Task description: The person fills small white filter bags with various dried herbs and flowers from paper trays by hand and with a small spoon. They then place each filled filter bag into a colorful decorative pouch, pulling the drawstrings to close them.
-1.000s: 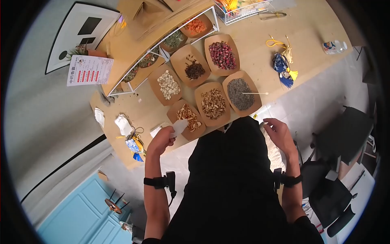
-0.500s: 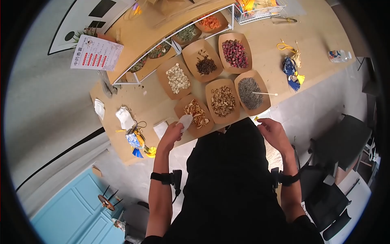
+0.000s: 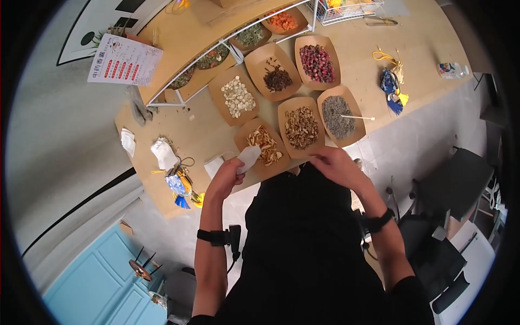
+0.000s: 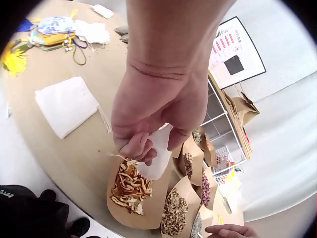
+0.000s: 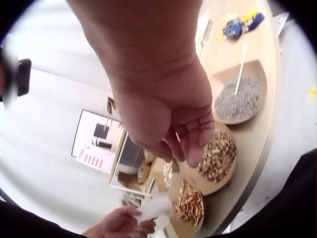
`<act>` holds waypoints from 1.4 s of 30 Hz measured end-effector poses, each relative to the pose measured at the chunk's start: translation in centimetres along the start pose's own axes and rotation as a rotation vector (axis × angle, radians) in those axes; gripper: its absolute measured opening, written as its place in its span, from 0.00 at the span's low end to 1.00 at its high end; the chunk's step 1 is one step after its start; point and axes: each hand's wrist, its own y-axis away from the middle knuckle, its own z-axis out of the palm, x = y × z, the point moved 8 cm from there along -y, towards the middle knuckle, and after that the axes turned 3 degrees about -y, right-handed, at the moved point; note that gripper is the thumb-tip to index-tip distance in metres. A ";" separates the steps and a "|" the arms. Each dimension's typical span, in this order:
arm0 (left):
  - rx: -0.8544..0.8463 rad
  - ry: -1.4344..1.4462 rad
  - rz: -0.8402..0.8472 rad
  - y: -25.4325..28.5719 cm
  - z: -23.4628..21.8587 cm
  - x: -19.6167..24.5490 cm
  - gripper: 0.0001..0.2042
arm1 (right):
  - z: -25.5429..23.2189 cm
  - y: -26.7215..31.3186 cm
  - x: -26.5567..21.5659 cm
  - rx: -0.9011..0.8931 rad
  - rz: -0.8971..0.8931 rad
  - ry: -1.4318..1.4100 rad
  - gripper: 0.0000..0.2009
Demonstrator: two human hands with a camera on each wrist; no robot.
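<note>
My left hand (image 3: 225, 177) pinches a small white pouch (image 3: 249, 157) between thumb and fingers, at the near left edge of a paper tray (image 3: 242, 138) of dried orange-and-white peel-like strips (image 4: 130, 186). The pouch overlaps that tray in the head view. My right hand (image 3: 340, 168) hangs palm down by the near edge of a tray (image 3: 297, 154) of chopped brown dried pieces (image 3: 301, 128). Its fingers (image 5: 194, 148) are loosely bent, with nothing visible in them. Beside it, a tray of grey-purple buds (image 3: 338, 116) has a thin white stick (image 3: 357, 117) in it.
Behind lie trays of pale slices (image 3: 238, 97), dark cloves (image 3: 277, 79) and red rosebuds (image 3: 318, 64). A white wire-framed shelf (image 3: 222, 40) stands further back. Folded white pouches (image 4: 67, 105) and tasselled sachets (image 3: 179, 184) lie left; a blue sachet (image 3: 389, 81) and bottle (image 3: 453, 71) lie right.
My right hand has moved left, from beside the grey-purple tray to the near edge of the brown-piece tray. The left hand keeps the white pouch by the strips; the head view has shifted.
</note>
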 end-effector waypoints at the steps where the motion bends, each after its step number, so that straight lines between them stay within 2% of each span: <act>1: -0.001 0.002 -0.003 0.1 0.0 -0.2 0.10 | 2.4 -1.0 0.8 -0.122 0.007 -0.121 0.12; 2: -0.017 0.053 0.005 0.2 0.0 -0.1 0.11 | 4.7 -1.9 1.2 -0.242 0.011 -0.243 0.12; 4: -0.033 0.102 0.010 0.9 0.1 0.1 0.11 | 7.4 -3.6 1.2 -0.272 0.035 -0.247 0.12; 5: -0.100 0.180 0.023 1.5 0.5 0.4 0.13 | 8.7 -4.2 1.1 -0.305 0.057 -0.250 0.12; 6: -0.167 0.259 0.037 2.1 0.9 0.7 0.14 | 9.4 -4.8 0.8 -0.309 0.058 -0.251 0.12; 8: -0.209 0.266 0.021 2.6 1.1 0.5 0.15 | 10.5 -5.7 0.9 -0.288 0.179 -0.583 0.12; 12: -0.339 0.243 0.012 3.2 2.1 0.1 0.19 | 11.1 -5.7 -0.4 -0.378 0.213 -0.632 0.11; 16: -0.285 0.159 0.043 3.7 3.3 0.5 0.22 | 12.1 -5.8 0.2 -0.427 0.159 -0.620 0.11; 18: -0.150 -0.117 0.229 4.2 3.2 1.8 0.22 | 12.1 -5.7 -0.1 -0.425 0.128 -0.647 0.11; 21: -0.091 -0.129 0.276 4.3 3.4 1.9 0.19 | 11.9 -5.6 -0.7 -0.439 0.078 -0.670 0.12; 25: -0.099 -0.122 0.238 4.6 3.2 1.7 0.14 | 13.0 -5.7 -0.3 -0.465 0.116 -0.715 0.12; 27: -0.160 -0.150 0.167 4.9 3.4 1.3 0.11 | 12.8 -5.6 -1.0 -0.450 0.110 -0.748 0.11; 29: -0.174 -0.146 0.164 5.0 3.3 1.3 0.12 | 12.6 -5.2 -2.3 -0.513 0.079 -0.652 0.12; 33: -0.205 -0.147 0.140 4.9 3.7 1.1 0.15 | 12.9 -5.0 -3.0 -0.542 0.062 -0.684 0.12; 37: -0.220 -0.137 0.101 4.6 3.2 0.0 0.15 | 12.9 -5.2 -2.0 -0.484 0.090 -0.570 0.09; 38: -0.173 -0.133 0.063 4.6 2.5 -0.3 0.15 | 12.9 -5.4 -1.4 -0.447 0.085 -0.553 0.08; 39: -0.124 -0.125 0.026 4.7 1.8 -0.8 0.16 | 12.7 -5.3 -1.6 -0.451 0.086 -0.549 0.08; 42: -0.146 -0.141 0.041 4.5 1.3 -1.4 0.17 | 12.7 -5.1 -1.8 -0.468 0.170 -0.613 0.09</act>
